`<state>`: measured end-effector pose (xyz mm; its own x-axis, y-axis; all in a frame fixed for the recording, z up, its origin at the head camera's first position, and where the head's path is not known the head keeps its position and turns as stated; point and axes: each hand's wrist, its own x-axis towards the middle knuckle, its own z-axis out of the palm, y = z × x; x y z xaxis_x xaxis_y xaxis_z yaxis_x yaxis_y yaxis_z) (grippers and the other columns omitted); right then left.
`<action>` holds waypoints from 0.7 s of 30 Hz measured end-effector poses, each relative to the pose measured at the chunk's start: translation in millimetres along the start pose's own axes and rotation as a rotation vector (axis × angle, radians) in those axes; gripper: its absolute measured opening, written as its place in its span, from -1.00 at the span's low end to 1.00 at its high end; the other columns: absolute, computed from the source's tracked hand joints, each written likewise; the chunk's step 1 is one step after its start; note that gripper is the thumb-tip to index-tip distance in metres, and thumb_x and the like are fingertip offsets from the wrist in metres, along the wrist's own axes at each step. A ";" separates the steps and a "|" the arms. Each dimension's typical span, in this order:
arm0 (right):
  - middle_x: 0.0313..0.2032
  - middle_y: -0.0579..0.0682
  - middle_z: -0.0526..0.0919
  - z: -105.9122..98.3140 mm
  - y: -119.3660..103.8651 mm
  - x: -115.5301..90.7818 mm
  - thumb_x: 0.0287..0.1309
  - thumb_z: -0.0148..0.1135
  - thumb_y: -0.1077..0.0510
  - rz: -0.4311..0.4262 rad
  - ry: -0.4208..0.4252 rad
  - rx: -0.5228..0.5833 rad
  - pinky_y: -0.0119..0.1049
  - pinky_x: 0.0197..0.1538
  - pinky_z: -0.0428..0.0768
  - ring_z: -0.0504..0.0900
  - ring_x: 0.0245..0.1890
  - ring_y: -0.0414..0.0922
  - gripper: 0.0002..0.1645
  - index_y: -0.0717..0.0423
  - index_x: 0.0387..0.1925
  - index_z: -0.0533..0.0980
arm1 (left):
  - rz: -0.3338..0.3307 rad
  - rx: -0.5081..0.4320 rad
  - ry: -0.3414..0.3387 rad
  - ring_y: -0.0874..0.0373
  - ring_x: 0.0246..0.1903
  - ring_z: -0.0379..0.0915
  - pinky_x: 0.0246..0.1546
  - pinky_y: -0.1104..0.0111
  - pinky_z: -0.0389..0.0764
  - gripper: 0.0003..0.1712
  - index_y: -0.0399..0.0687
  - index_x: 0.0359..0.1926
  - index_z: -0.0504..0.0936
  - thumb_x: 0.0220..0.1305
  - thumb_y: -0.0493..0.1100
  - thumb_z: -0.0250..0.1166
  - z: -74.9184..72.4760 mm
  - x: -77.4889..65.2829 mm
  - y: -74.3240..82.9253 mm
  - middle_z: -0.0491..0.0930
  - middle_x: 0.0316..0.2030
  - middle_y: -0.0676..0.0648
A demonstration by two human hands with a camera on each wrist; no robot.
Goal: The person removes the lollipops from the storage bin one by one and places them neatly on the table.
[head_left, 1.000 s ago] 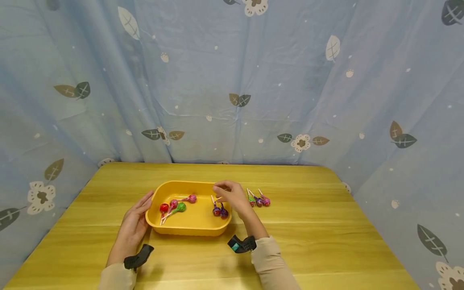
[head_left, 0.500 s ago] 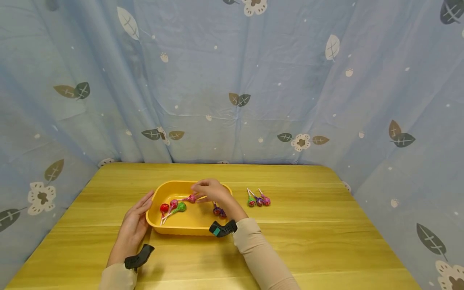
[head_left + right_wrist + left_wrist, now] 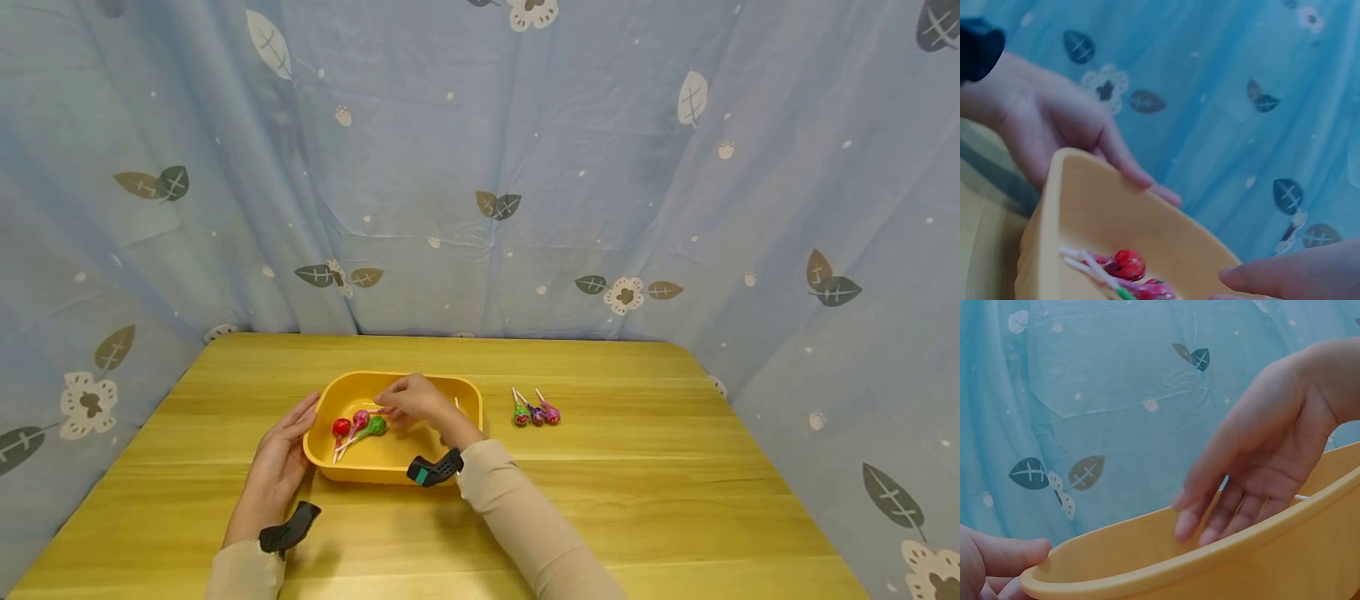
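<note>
A yellow plastic tray (image 3: 367,477) holds several wrapped lollipops. Near its left end lie a red lollipop (image 3: 341,427), a pink lollipop (image 3: 362,418) and a green lollipop (image 3: 377,426). My left hand (image 3: 276,462) rests along the tray's left end, its fingers fairly straight against the outer wall and rim. Inside the tray, my right hand (image 3: 420,404) reaches down with relaxed fingers, just right of the pink lollipop. That hand covers another pink lollipop and most of the purple ones; one white stick (image 3: 457,403) shows behind the wrist. In the left wrist view, the right fingers (image 3: 1229,512) hang loosely.
On the wooden table (image 3: 660,483), right of the tray, lie three lollipops side by side: a green-wrapped one (image 3: 521,415), a purple one (image 3: 537,416) and a pink-purple one (image 3: 551,413). A blue patterned curtain (image 3: 420,167) hangs behind the table.
My right hand has moved left from above the purple lollipops at the tray's right end and down towards the pink lollipop in the middle. The left hand and tray have stayed put.
</note>
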<state>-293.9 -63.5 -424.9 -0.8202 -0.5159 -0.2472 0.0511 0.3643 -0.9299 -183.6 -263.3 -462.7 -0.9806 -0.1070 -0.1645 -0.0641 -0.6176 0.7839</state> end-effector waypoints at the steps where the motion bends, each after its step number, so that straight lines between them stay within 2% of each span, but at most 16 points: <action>1: -0.34 0.17 0.66 2.0 0.7 1.4 0.24 0.29 0.14 0.004 0.003 -0.015 -0.16 -0.22 0.70 0.66 -0.36 0.02 -0.75 0.26 -0.18 0.66 | 0.002 0.000 0.000 0.36 0.37 0.02 0.29 0.46 0.15 -0.35 0.04 0.50 0.08 0.48 -0.19 0.05 -0.1 0.0 -0.2 0.04 0.43 0.10; 4: -0.38 0.14 0.65 7.3 1.8 4.9 0.21 0.32 0.15 0.021 0.029 -0.042 -0.18 -0.25 0.70 0.65 -0.39 0.01 -0.79 0.24 -0.22 0.67 | 0.009 0.011 0.001 0.35 0.36 0.03 0.29 0.45 0.16 -0.34 0.03 0.50 0.06 0.48 -0.19 0.05 -0.4 0.3 -0.7 0.06 0.43 0.11; 10: -0.40 0.13 0.65 11.3 -0.6 5.6 0.23 0.29 0.19 -0.012 0.024 -0.096 -0.17 -0.28 0.70 0.65 -0.38 0.03 -0.79 0.28 -0.23 0.68 | 0.004 0.012 0.020 0.38 0.32 0.12 0.28 0.45 0.17 -0.35 0.05 0.49 0.11 0.47 -0.18 0.07 0.1 0.2 -0.5 0.17 0.37 0.15; 17: -0.39 0.05 0.65 14.4 -3.7 2.7 0.25 0.27 0.16 -0.017 -0.009 -0.217 -0.20 -0.30 0.70 0.66 -0.36 0.01 -0.79 0.23 -0.22 0.70 | -0.012 0.000 0.019 0.33 0.38 -0.01 0.28 0.46 0.16 -0.33 0.05 0.50 0.05 0.47 -0.19 0.06 1.4 0.6 1.4 -0.02 0.46 0.07; 21: -0.35 -0.05 0.63 16.8 -3.5 1.2 0.24 0.29 0.14 -0.025 -0.034 -0.281 -0.24 -0.30 0.69 0.62 -0.37 -0.06 -0.79 0.19 -0.20 0.71 | -0.016 -0.004 0.016 0.32 0.39 -0.03 0.28 0.46 0.16 -0.33 0.05 0.51 0.03 0.48 -0.19 0.05 1.4 0.6 1.4 -0.03 0.47 0.07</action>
<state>-285.4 -78.4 -426.5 -0.7993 -0.5514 -0.2389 -0.1322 0.5492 -0.8252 -184.5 -263.2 -460.9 -0.9762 -0.1096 -0.1870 -0.0794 -0.6222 0.7788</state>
